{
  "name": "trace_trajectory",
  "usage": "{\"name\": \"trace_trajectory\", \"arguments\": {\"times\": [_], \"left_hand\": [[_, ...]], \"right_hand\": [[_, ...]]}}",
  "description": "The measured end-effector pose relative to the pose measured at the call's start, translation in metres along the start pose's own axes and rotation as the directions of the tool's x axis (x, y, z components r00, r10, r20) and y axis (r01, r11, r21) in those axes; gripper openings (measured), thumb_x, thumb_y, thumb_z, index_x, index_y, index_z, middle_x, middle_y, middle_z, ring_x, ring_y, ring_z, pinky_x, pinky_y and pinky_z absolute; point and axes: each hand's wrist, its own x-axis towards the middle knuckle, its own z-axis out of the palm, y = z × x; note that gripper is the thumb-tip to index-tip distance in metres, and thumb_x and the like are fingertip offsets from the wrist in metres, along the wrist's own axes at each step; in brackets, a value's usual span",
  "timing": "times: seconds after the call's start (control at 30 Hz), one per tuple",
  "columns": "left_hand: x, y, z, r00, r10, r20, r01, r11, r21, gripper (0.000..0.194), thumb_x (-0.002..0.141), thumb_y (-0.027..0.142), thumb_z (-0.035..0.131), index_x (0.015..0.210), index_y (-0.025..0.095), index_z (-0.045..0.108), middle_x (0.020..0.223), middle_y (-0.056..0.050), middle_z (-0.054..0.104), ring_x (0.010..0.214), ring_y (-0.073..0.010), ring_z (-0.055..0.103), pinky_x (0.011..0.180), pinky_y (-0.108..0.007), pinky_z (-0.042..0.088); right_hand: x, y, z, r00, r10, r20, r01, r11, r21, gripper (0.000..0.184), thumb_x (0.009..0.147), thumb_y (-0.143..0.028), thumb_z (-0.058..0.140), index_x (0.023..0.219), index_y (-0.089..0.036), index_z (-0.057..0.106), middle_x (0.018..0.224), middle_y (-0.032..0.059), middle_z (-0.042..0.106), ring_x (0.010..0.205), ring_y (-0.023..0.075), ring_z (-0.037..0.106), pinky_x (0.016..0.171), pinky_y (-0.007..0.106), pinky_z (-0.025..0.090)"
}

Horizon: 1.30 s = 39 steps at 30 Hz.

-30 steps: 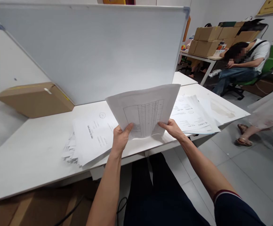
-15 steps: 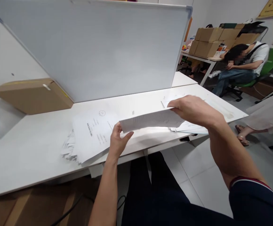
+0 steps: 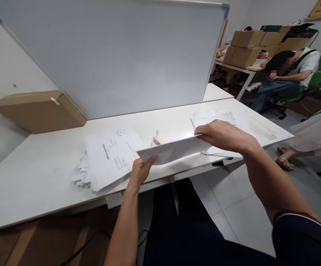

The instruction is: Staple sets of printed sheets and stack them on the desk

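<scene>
A thin sheaf of white printed papers (image 3: 174, 149) is held edge-on over the front edge of the white desk (image 3: 38, 184). My left hand (image 3: 141, 170) pinches its left corner, thumb on top. My right hand (image 3: 224, 135) grips its right end from above, fingers closed. To the left on the desk lies a spread stack of printed sheets (image 3: 107, 157). Behind my right hand sits another stack of papers (image 3: 213, 118). A small pale object (image 3: 157, 139) lies on the desk just behind the sheaf.
A large whiteboard (image 3: 116, 55) stands upright along the back of the desk. A flat cardboard box (image 3: 38, 111) lies at the left. Another person sits bent over at a far table (image 3: 249, 68) piled with cardboard boxes (image 3: 246, 46). Someone's sandalled feet (image 3: 283, 160) stand at right.
The sheaf went from upright and facing me to lying nearly flat and edge-on. My right hand moved from its lower edge to on top of its right end.
</scene>
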Motion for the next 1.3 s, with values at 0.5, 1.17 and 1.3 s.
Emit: {"name": "trace_trajectory", "arguments": {"times": [0.5,1.17,1.3], "left_hand": [[0.012,0.021,0.012,0.992,-0.011,0.127,0.0,0.997,0.082,0.031,0.077,0.042,0.06,0.095,0.019,0.069,0.074,-0.003,0.069,0.067,-0.017,0.063,0.063,-0.027,0.05],[0.034,-0.041,0.051,0.902,0.402,0.159,-0.427,0.767,0.479,0.062,0.073,-0.004,0.031,0.127,0.018,0.052,0.134,-0.008,0.053,0.126,-0.0201,0.045,0.108,-0.043,0.036],[0.035,-0.04,0.051,0.903,0.401,0.153,-0.422,0.764,0.488,0.061,0.071,-0.005,0.032,0.124,0.016,0.055,0.133,-0.009,0.053,0.124,-0.0217,0.047,0.107,-0.042,0.037]], "right_hand": [[-0.074,0.065,0.103,0.862,0.311,0.4,-0.507,0.506,0.698,0.032,0.079,-0.051,0.057,0.07,-0.019,0.058,0.068,0.0026,0.063,0.059,0.0159,0.058,0.053,0.027,0.044],[-0.088,0.08,0.139,0.668,0.455,0.588,-0.715,0.176,0.677,0.034,0.077,-0.049,0.061,0.085,-0.016,0.064,0.082,0.0097,0.071,0.068,0.0212,0.067,0.056,0.029,0.053],[-0.082,0.082,0.135,0.675,0.437,0.594,-0.713,0.181,0.677,0.034,0.077,-0.05,0.061,0.085,-0.017,0.063,0.08,0.0092,0.07,0.066,0.02,0.066,0.055,0.028,0.052]]}}
